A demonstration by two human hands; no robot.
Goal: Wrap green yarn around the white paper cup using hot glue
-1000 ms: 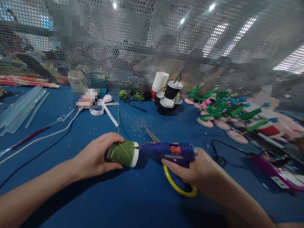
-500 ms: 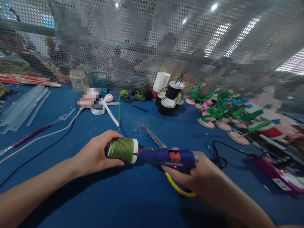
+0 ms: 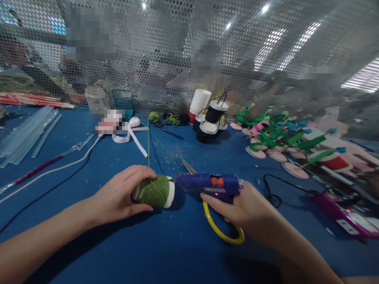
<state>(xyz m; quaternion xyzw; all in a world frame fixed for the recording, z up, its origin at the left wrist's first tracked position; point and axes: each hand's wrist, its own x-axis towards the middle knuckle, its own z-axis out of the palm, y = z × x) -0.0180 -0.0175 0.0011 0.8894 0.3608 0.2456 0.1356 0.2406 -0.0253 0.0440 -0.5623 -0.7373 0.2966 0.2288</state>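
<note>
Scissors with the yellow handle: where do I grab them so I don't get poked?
Probably by the yellow handle of the scissors, coming from the near side: that rounded end faces the person, while the pointed blade faces away. The glue gun and right hand hide the middle, so keep to the handle's near edge.

- Matt, fibrous yarn (image 3: 154,192), rough with wound strands.
- Smooth, matt cup rim (image 3: 171,195), paper-like.
- Smooth plastic glue gun (image 3: 201,182), faint sheen.
- Shiny metal scissor blade (image 3: 188,166).
- Smooth plastic scissor handle (image 3: 218,233).
- Glossy plastic power strip (image 3: 328,208).
- Smooth, translucent, plastic-looking sticks (image 3: 29,134).
- Clear, glossy jar (image 3: 96,98).
- Matt paper cups (image 3: 200,102), stacked.
- Perforated metal screen (image 3: 166,71).
- Smooth, mostly matt table (image 3: 118,252).
</note>
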